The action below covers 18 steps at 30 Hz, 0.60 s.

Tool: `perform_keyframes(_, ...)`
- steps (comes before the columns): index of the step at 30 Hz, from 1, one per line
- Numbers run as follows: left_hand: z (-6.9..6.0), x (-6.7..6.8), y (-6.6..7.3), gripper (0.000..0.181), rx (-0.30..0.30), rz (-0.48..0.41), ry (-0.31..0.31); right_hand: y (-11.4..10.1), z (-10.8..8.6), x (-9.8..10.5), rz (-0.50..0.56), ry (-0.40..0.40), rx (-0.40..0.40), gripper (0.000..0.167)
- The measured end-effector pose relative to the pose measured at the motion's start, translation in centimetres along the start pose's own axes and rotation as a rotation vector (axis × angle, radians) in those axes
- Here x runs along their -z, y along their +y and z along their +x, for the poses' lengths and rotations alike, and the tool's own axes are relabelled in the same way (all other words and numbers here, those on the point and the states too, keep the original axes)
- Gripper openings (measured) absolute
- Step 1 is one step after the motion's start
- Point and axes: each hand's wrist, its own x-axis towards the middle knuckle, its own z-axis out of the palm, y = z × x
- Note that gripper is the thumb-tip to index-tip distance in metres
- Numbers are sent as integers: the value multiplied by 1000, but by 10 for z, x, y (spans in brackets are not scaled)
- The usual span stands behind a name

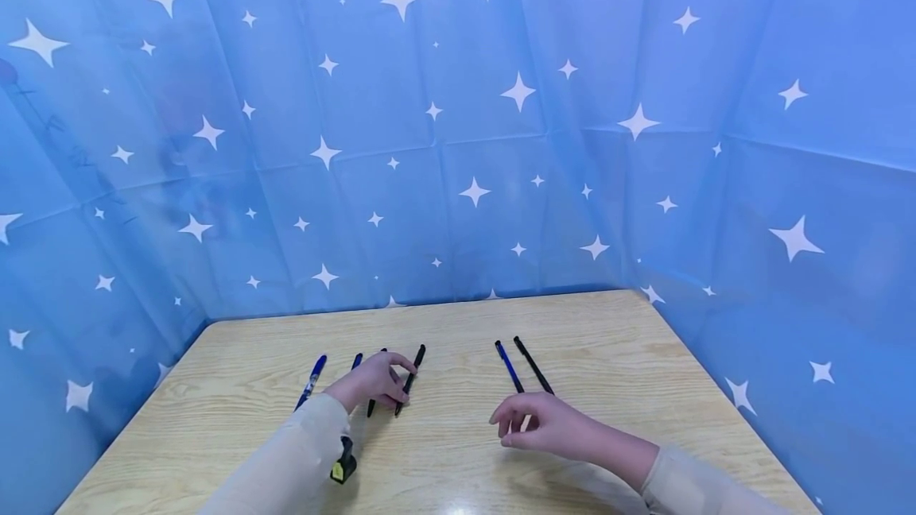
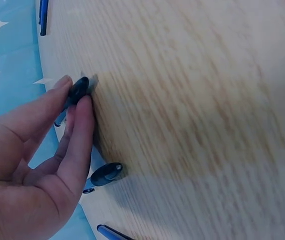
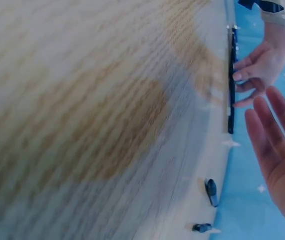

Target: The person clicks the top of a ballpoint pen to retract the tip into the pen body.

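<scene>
Between thumb and fingers my left hand point(image 1: 374, 380) pinches a black pen point(image 1: 418, 358), which slants near the middle of the table. The left wrist view shows this pen point(image 2: 79, 91) end-on at the fingertips. Partly hidden by the same hand are a second black pen point(image 1: 370, 408) and a blue pen point(image 1: 356, 360). My right hand point(image 1: 547, 425) hovers over the table with its fingers loosely bent and nothing in them. Just beyond it lie a blue pen point(image 1: 507, 362) and a black pen point(image 1: 532, 362), side by side, their near ends hidden.
A blue pen with a pale pattern point(image 1: 312, 379) lies left of the left hand. Near the left sleeve is a small black object with a yellow patch point(image 1: 343, 463). The wooden table point(image 1: 429, 467) ends at a blue star-printed curtain point(image 1: 458, 141).
</scene>
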Motion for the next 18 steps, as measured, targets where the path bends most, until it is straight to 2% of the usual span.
perform_keyframes(9,-9,5,5,45,-13,40,25,1,12,-3,-49,-54,-28,23)
perform_keyframes(13,-10,13,5,46,-21,63,37,-1,19,-4,-72,-56,-62,23)
perform_keyframes(18,-11,23,1,47,-30,149,67,-2,28,-6,-81,-49,-68,22)
